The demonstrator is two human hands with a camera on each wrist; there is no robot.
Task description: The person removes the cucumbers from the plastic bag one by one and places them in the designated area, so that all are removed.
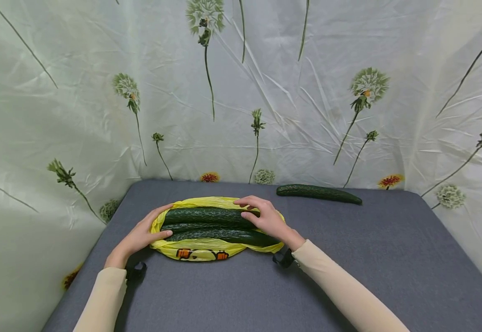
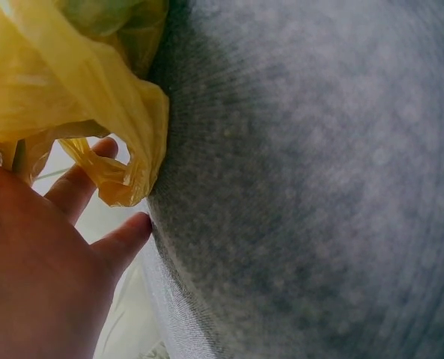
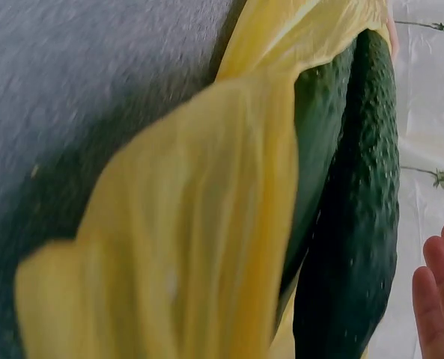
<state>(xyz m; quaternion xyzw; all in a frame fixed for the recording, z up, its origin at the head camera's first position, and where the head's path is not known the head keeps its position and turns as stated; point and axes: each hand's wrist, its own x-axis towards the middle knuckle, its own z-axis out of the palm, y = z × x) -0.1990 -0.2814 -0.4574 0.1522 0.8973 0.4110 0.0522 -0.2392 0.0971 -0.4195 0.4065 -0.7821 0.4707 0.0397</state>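
Several dark green cucumbers (image 1: 208,215) lie side by side in a yellow plastic bag (image 1: 164,249) with an orange and black print, its mouth spread around them. My left hand (image 1: 137,237) is at the bag's left end, thumb over the cucumber ends. In the left wrist view its fingers (image 2: 124,239) reach out straight beside a loop of the bag (image 2: 150,134). Over the right end of the cucumbers is my right hand (image 1: 271,221), fingers spread. In the right wrist view, its fingers (image 3: 435,299) are extended, apart from the nearest cucumber (image 3: 368,179).
One more cucumber (image 1: 319,193) lies loose near the table's back edge, right of the bag. A grey cloth covers the table (image 1: 373,258). A pale curtain (image 1: 241,92) with dandelion prints hangs behind and at the sides.
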